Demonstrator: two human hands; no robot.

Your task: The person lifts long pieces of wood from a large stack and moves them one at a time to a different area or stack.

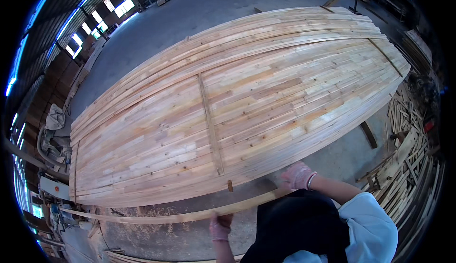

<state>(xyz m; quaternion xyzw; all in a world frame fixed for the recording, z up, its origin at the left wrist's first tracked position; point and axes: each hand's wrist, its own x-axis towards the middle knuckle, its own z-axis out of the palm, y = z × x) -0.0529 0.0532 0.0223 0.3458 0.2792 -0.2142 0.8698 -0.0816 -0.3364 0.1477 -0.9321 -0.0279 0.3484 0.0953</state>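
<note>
Head view: a long thin wooden strip (pixel 166 217) is held level beside the big stack of jointed boards (pixel 228 106), gripped by the gloved left hand (pixel 221 226) and right hand (pixel 298 175). Judged mid-carry; next, careful alignment onto the stack seems needed.

Your left hand (pixel 221 226) and right hand (pixel 297 175) wear pale pink knitted cloth gloves, matt and slightly fuzzy. The long thin strip (pixel 180 215) in your grip is bare, unfinished wood, light and matt. The big stack of boards (pixel 228 106) is raw, pale, knotty timber, sawn and unvarnished, crossed by thin wooden battens (pixel 210 125). The floor (pixel 190 16) is grey concrete, dull and dusty, with sawdust. Your sleeve (pixel 373 220) is smooth light-blue cloth.
</note>
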